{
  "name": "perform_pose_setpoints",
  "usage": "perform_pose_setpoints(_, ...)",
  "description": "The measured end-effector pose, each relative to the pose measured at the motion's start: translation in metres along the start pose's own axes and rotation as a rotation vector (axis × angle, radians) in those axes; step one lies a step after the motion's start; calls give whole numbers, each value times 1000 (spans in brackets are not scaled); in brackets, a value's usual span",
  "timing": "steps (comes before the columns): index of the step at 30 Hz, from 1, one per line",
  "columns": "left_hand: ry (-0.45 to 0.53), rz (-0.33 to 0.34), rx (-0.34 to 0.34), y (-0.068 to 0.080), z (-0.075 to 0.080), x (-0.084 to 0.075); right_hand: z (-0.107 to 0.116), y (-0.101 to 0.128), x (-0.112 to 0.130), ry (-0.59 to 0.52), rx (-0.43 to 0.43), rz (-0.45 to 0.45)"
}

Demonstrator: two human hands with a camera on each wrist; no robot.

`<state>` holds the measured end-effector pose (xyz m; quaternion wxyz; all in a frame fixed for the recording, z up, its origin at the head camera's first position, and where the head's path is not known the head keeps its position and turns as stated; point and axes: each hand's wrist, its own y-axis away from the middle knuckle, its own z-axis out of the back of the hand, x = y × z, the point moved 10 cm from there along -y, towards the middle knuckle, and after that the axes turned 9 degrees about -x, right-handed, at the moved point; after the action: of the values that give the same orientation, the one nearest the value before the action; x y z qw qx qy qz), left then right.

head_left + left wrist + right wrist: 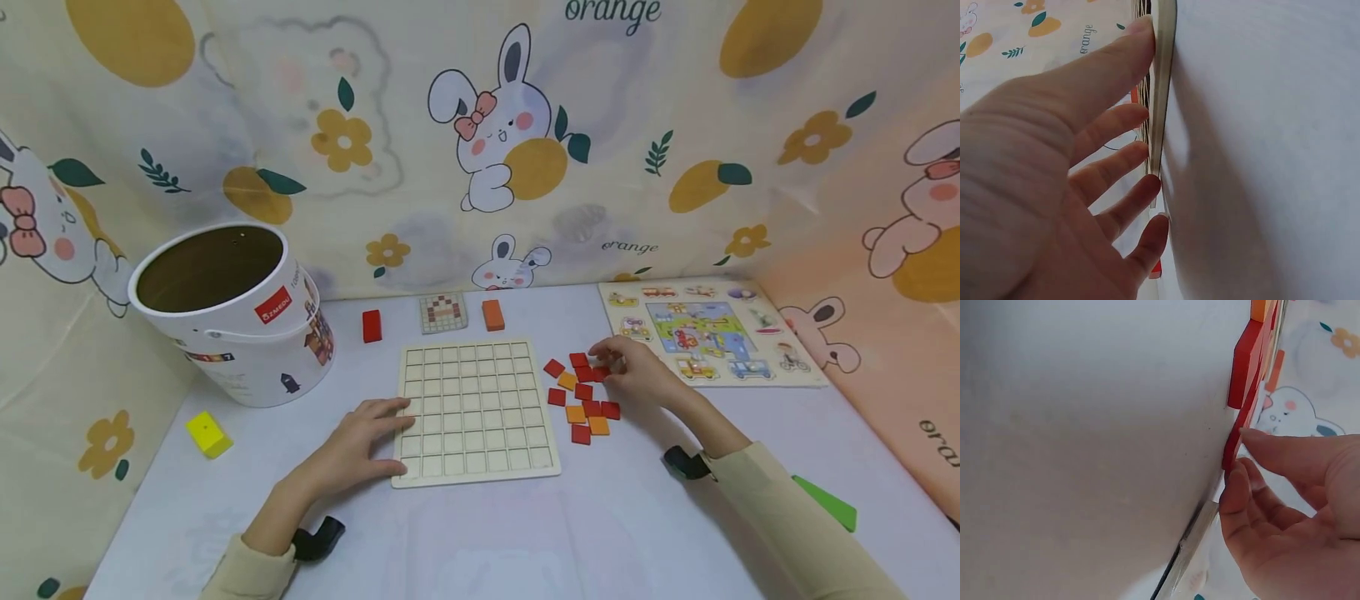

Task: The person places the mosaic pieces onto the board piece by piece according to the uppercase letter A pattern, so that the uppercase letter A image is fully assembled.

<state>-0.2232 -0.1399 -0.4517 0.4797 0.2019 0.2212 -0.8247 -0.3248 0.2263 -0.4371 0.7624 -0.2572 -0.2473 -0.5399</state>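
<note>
A pale wooden grid board (477, 412) with bare square cells lies flat on the table. My left hand (365, 442) rests along its left edge, fingers spread and fairly straight; the left wrist view shows the thumb (1129, 53) and fingertips against the board's side. To the right of the board is a loose group of red and orange square tiles (583, 392). At the upper right of that group, my right hand (641, 371) pinches a red tile (1234, 439) between thumb and fingers. That tile is still low, close to the tabletop and the other tiles.
Behind the board sit a red block (372, 326), a small pattern card (442, 312) and an orange block (492, 315). A white bucket (247, 342) and a yellow block (209, 434) stand left. A picture puzzle (720, 333) lies back right, a green piece (828, 502) by the right sleeve.
</note>
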Motion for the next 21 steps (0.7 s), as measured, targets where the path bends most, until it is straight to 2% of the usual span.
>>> perform_pose_setpoints(7,-5,-7,-1,1,0,0,-6,0,3,60,59,-6)
perform_pose_setpoints(11,-4,-9,6,0,-1,0,-1,-7,9,51,40,12)
perform_pose_setpoints(14,11,-2,10,0,-2,1,-1,-25,22,-2,24,37)
perform_pose_setpoints(16,21,5,10,0,-2,2,-9,-42,35,-50,33,63)
perform_pose_setpoints(21,54,12,4,0,-2,4,-54,-87,75,-199,135,113)
